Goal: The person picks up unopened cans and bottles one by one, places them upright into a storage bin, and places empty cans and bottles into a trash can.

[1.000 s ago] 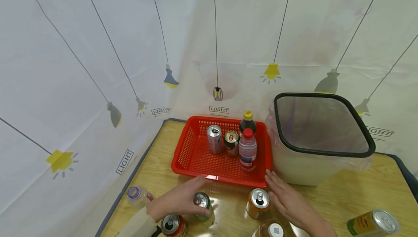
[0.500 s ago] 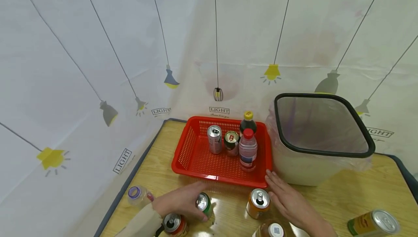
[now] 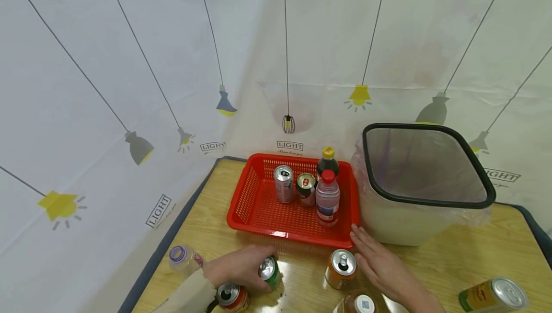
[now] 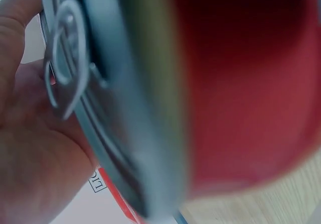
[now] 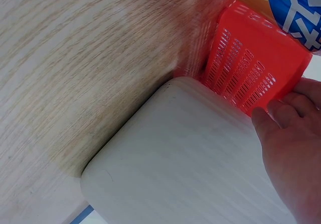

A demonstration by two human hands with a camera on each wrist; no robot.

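Note:
In the head view my left hand (image 3: pixel 243 267) grips a green drink can (image 3: pixel 270 274) on the table, thumb on its near side and fingers on its far side. Close under that wrist stands a red can (image 3: pixel 231 298); it fills much of the left wrist view, its pull tab (image 4: pixel 67 58) in front of the palm. My right hand (image 3: pixel 381 267) has straight fingers, their tips at the near right corner of a red plastic basket (image 3: pixel 258 233). Beside this hand stands an orange can (image 3: pixel 340 272), whose label also shows in the right wrist view.
The basket holds a silver can (image 3: pixel 283 186), a dark can (image 3: pixel 305 191), a red-capped bottle (image 3: pixel 327 200) and a yellow-capped bottle (image 3: pixel 327 164). A bin (image 3: pixel 388 224) stands right of it. Around lie a clear bottle (image 3: pixel 185 259), a white-capped bottle (image 3: pixel 362 303) and a tipped can (image 3: pixel 491 296).
My left hand has moved slightly right and its fingers have closed around the green can. My right hand has stayed at the basket's corner.

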